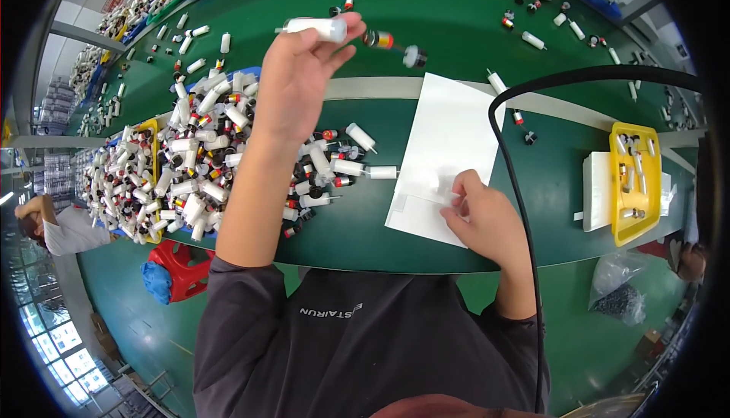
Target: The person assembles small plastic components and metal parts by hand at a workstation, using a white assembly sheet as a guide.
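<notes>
My left hand (293, 83) is raised at the far edge of the table, its thumb and fingers closed on a white plastic bottle (318, 29) with a translucent end. Just right of those fingertips is a black, red and yellow piece (378, 39) with a clear-and-black cap (414, 57), both blurred; I cannot tell whether they touch the hand. My right hand (493, 220) is over a white sheet (449, 129), thumb and fingers curled together. Something clear and faint shows by its fingertips, too small to name. Another white bottle (382, 172) lies against the sheet's left edge.
A large heap of white bottles and dark caps (194, 152) covers the table's left side. A black cable (511, 167) arches past my right hand. At right stands a yellow tray (617, 228) with small parts. Loose bottles lie on the green belt (456, 22) beyond.
</notes>
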### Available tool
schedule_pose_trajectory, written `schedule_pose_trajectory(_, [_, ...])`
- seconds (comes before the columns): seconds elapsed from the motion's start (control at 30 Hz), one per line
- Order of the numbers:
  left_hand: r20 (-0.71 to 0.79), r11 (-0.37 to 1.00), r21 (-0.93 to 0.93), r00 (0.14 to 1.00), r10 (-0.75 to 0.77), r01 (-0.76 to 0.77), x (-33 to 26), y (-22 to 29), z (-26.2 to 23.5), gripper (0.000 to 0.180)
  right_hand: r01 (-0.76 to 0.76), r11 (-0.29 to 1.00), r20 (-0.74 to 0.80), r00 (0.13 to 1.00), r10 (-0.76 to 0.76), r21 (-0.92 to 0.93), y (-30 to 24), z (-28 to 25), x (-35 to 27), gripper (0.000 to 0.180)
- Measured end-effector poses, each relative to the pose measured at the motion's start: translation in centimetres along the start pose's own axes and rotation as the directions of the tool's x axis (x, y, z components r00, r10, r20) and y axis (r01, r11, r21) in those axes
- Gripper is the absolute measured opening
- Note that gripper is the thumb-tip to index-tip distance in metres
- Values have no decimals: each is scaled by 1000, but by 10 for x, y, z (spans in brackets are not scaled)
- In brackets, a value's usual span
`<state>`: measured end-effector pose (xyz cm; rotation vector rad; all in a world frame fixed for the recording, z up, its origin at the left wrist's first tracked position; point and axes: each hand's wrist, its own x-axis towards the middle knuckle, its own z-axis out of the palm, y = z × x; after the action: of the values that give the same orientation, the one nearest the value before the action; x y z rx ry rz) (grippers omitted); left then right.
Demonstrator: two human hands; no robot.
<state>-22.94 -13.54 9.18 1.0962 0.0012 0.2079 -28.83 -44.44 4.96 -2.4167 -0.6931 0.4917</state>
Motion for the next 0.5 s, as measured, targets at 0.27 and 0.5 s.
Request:
schedule_pose_trajectory(0.27, [6, 866, -411, 952, -307, 283, -8, -28, 50, 35, 470, 860, -715, 670, -200, 199, -40, -4, 76, 68])
schedule_pose_trajectory(0.5, [264, 787, -415, 888, -376, 457, -10, -55, 57, 43, 502, 711, -662, 746, -69, 492, -18, 31, 95, 70])
